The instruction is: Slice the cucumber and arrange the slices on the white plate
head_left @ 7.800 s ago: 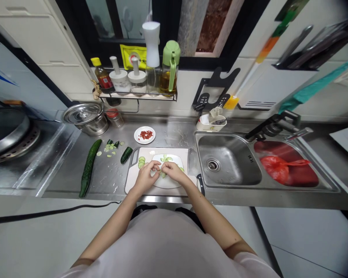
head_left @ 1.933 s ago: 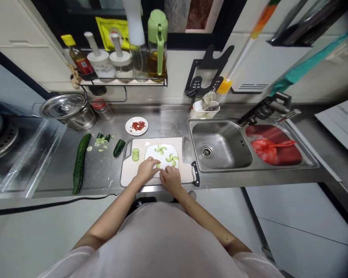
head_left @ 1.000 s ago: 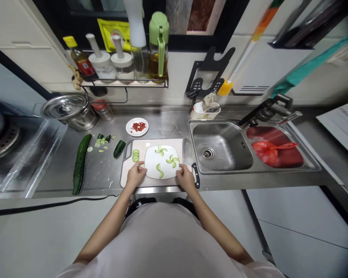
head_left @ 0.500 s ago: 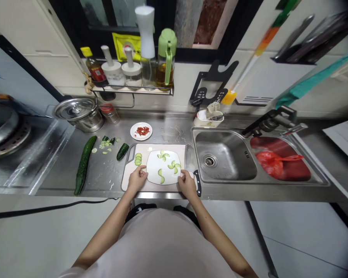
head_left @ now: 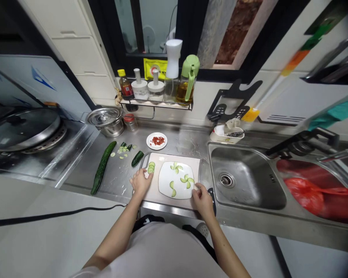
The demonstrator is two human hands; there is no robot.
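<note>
A white square plate (head_left: 166,178) sits on a pale cutting board (head_left: 162,158) at the counter's front edge. Thin cucumber slices (head_left: 186,179) lie on it in small fans. My left hand (head_left: 140,182) rests open on the board just left of the plate. Its fingertips are beside a short stack of cucumber slices (head_left: 151,168). My right hand (head_left: 203,197) is at the plate's near right corner, fingers curled against the rim.
A knife handle (head_left: 214,200) pokes out beside my right hand. A whole cucumber (head_left: 102,166), a cucumber stub (head_left: 137,158) and scraps (head_left: 123,149) lie left of the board. Behind are a chili dish (head_left: 157,141), a pot (head_left: 106,120) and a condiment rack (head_left: 158,101). A sink (head_left: 245,181) lies to the right.
Both hands first set slices on the plate, then held its two sides. My left hand has now come off the plate toward the slice stack. The view tilted upward.
</note>
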